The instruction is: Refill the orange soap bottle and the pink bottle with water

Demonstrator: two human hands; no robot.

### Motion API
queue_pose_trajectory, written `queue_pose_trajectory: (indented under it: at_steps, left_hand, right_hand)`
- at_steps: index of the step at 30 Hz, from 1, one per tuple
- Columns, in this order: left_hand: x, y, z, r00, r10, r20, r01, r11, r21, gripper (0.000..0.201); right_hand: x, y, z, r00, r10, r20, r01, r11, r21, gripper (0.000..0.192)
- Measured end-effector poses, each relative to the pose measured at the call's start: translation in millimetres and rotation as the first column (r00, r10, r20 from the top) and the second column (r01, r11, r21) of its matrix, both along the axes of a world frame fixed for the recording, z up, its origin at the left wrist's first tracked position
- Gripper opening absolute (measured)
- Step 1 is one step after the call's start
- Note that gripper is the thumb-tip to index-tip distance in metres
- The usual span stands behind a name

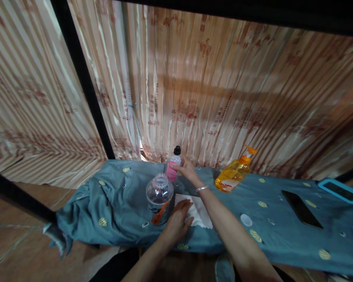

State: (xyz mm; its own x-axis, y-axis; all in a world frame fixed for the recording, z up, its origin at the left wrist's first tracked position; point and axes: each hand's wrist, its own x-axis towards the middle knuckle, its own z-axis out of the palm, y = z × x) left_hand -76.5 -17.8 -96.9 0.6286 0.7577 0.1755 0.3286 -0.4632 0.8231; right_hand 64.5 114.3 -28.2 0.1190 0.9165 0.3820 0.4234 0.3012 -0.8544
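My right hand [187, 170] is closed around a small clear bottle [171, 169] with a pink label and a black cap, standing near the back of the bench. A silver bangle [201, 188] circles that wrist. Below it, my left hand [181, 217] lies with fingers stretched out on a white tissue or cloth [202, 213]. Just left of both hands is a clear round-bodied container [155, 194] with a narrower top and an orange-and-black label. The left hand's fingertips are near the container but do not appear to grip it.
A blue-green patterned cloth [123, 211] covers the bench. To the right are a yellow pump bottle [231, 174], a white round cap [246, 219], a dark phone [301, 209] and a blue-framed device [341, 191]. Black posts [85, 78] and a striped curtain [188, 78] stand around the bench.
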Motion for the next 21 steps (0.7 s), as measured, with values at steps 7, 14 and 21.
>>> queue_pose_trajectory:
  at_steps: [7,14,21]
  left_hand:
    - [4.0,-1.9,11.9,0.982,0.154,0.107,-0.152,0.988,-0.031,0.031]
    - [2.9,5.6,19.1,0.952,0.295,0.081,-0.293,0.955,-0.044,0.043]
    - [25.5,12.4,4.3,0.946,0.236,0.223,-0.215,0.97,-0.116,0.088]
  right_hand:
    - [49.7,-109.3,19.1,0.996,-0.09,-0.029,0.09,0.996,-0.002,0.034]
    - [36.0,-158.3,-12.5,0.997,-0.066,-0.032,0.063,0.994,-0.091,0.03]
    - [31.5,-153.9,-12.9,0.988,0.079,-0.132,-0.092,0.991,-0.097,0.04]
